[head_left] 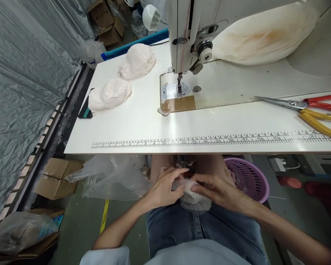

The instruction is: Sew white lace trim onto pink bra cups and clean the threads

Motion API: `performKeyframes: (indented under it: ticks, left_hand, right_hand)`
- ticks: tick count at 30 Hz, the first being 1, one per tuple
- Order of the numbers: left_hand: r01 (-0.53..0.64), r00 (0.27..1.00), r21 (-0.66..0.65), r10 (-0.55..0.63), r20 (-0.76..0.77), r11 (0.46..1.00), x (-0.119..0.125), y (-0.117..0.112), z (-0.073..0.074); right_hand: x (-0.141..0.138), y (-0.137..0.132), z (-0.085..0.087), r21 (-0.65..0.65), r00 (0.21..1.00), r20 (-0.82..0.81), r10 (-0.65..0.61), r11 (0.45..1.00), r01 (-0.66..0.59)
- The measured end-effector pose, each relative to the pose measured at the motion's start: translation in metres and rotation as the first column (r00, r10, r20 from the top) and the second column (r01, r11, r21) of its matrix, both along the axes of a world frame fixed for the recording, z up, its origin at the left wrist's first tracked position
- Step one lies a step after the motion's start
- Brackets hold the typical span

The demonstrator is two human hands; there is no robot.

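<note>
Both hands rest on my lap, below the front edge of the white sewing table (143,129). My left hand (164,187) and my right hand (217,189) are closed on a small bundle of white lace pieces (194,200) lying on my jeans. The fingertips of both hands meet at the top of the bundle. On the table at the left lie two stacks of white lace cups (109,95) (138,62). The sewing machine (198,33) stands at the back, its needle over the metal plate (176,90).
Red-handled scissors (306,103) and yellow-handled ones (320,121) lie at the table's right. A printed ruler (209,140) runs along the front edge. A purple basket (248,178) sits by my right knee, a clear plastic bag (113,176) by my left. Cardboard boxes (55,178) stand on the floor.
</note>
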State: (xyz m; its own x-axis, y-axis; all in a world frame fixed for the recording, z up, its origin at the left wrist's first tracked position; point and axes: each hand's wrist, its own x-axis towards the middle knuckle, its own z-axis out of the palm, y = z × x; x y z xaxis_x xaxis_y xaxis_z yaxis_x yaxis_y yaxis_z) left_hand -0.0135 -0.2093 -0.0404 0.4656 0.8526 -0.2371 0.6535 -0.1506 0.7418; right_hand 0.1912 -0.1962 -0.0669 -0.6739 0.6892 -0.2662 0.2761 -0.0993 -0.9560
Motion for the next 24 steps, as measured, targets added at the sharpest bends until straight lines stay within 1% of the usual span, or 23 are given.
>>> performKeyframes:
  ticks: [2, 4, 6, 8, 9, 10, 12, 15, 18, 21, 24]
  left_hand:
    - [-0.010, 1.000, -0.113, 0.011, 0.011, 0.994, -0.002, 0.003, -0.003]
    - [-0.073, 0.995, -0.222, 0.086, 0.049, 0.972, -0.005, 0.004, -0.003]
    - [-0.102, 0.972, -0.377, 0.172, 0.158, 0.921, -0.008, 0.006, -0.001]
    - [-0.053, 0.935, -0.494, 0.217, 0.282, 0.868, -0.010, 0.009, 0.003]
    - [-0.018, 0.922, -0.510, 0.212, 0.324, 0.860, -0.011, 0.010, 0.004]
    - [0.012, 0.918, -0.506, 0.191, 0.348, 0.863, -0.012, 0.012, 0.005]
    - [0.045, 0.929, -0.465, 0.133, 0.345, 0.884, -0.012, 0.013, 0.006]
    - [0.057, 0.942, -0.413, 0.088, 0.324, 0.909, -0.012, 0.015, 0.003]
    - [0.054, 0.922, -0.379, 0.099, 0.374, 0.924, -0.014, 0.016, 0.002]
    - [0.068, 0.912, -0.443, 0.125, 0.391, 0.894, -0.018, 0.019, 0.002]
    - [0.029, 0.927, -0.502, 0.164, 0.337, 0.864, -0.020, 0.019, 0.003]
  right_hand:
    - [0.007, 0.002, 0.004, -0.048, 1.000, -0.006, 0.028, 0.998, -0.028]
    - [0.012, 0.004, 0.006, -0.114, 0.998, -0.034, 0.045, 0.992, -0.048]
    - [0.014, 0.005, 0.007, -0.173, 0.997, -0.055, 0.052, 0.983, -0.061]
    - [0.013, 0.007, 0.009, -0.218, 0.995, -0.075, 0.059, 0.973, -0.074]
    - [0.012, 0.008, 0.010, -0.234, 0.994, -0.086, 0.065, 0.969, -0.084]
    - [0.010, 0.010, 0.012, -0.245, 0.993, -0.098, 0.071, 0.965, -0.093]
    - [0.007, 0.014, 0.015, -0.260, 0.991, -0.110, 0.081, 0.960, -0.107]
    - [0.004, 0.019, 0.018, -0.261, 0.992, -0.090, 0.087, 0.959, -0.107]
    - [0.004, 0.023, 0.019, -0.214, 0.991, -0.086, 0.105, 0.969, -0.121]
    - [0.006, 0.024, 0.017, -0.173, 0.990, -0.076, 0.119, 0.976, -0.130]
    - [0.006, 0.025, 0.014, -0.185, 0.989, -0.059, 0.139, 0.972, -0.148]
